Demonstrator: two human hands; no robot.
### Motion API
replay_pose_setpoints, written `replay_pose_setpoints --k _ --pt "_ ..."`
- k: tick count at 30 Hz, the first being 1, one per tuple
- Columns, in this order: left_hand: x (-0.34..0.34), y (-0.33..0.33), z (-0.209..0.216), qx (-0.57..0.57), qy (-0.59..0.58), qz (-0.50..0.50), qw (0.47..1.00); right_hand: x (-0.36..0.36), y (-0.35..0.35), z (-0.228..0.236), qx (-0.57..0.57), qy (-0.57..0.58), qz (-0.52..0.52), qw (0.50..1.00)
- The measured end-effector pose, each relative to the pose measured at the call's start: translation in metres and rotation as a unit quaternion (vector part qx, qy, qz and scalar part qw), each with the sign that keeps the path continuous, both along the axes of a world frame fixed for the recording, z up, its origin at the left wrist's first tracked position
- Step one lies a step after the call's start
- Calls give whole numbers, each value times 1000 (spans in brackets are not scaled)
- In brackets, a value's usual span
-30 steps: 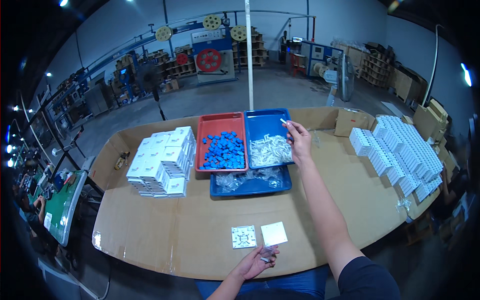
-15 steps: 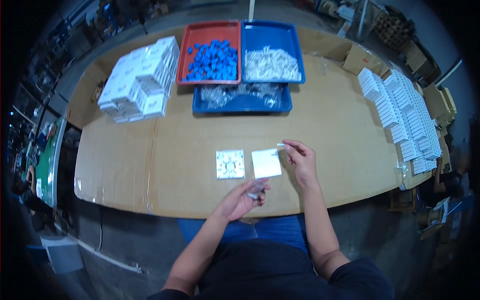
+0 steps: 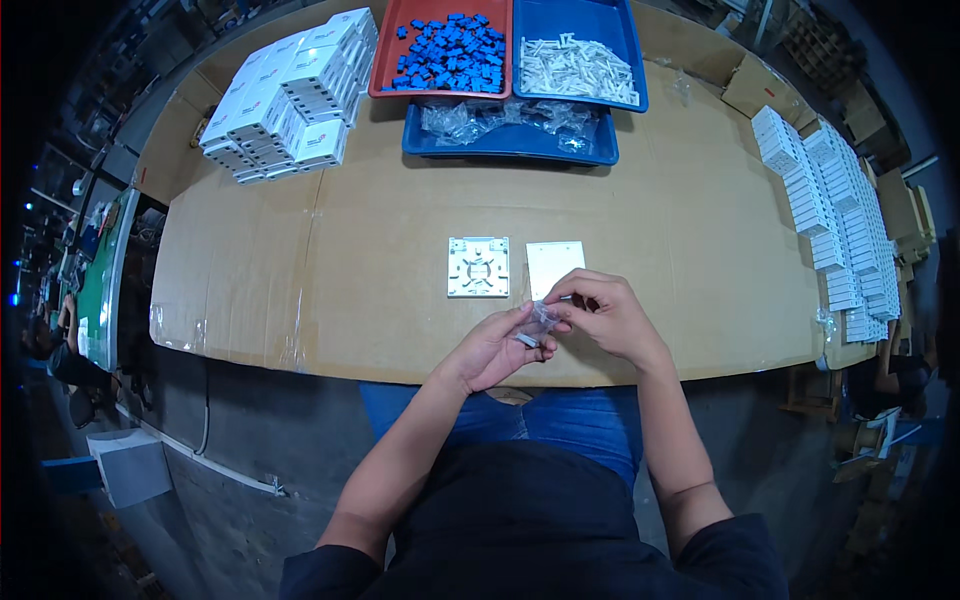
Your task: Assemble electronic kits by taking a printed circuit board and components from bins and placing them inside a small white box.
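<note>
My left hand is closed on a small clear plastic bag, in which a small white piece shows. My right hand pinches at the upper edge of this bag, touching it; whether a white stick is between those fingertips is hidden. Just beyond the hands lies a white square panel, its near right corner covered by my right hand. To its left, flat on the cardboard-covered table, is a white square faceplate-like base with a round moulded pattern.
At the back stand a red tray of blue parts and a blue tray of white sticks. Below them, another blue tray holds clear bags. White boxes are stacked at left; stacked white units line the right.
My right hand, which held a small white stick apart beyond the panel, has come down to the bag in my left hand. The view has shifted, so the table sits higher.
</note>
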State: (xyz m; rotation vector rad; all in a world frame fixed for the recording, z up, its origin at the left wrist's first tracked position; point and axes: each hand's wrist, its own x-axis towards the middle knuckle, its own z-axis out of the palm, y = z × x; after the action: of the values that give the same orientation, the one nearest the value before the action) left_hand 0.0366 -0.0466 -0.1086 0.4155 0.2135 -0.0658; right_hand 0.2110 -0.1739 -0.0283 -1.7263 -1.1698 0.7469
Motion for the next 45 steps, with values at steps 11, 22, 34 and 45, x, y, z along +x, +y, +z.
replay_pose_setpoints --k 11,22,34,45 --pt "0 6 8 42 -14 15 999 12 17 22 -70 166 184 966" --pt "7 -4 28 52 -12 29 998 15 14 45 -88 142 145 975" --pt "4 3 6 49 -27 4 998 124 80 27 4 -68 -58 996" --pt "-26 -5 61 347 4 17 938 234 196 11 -118 -319 -321 884"
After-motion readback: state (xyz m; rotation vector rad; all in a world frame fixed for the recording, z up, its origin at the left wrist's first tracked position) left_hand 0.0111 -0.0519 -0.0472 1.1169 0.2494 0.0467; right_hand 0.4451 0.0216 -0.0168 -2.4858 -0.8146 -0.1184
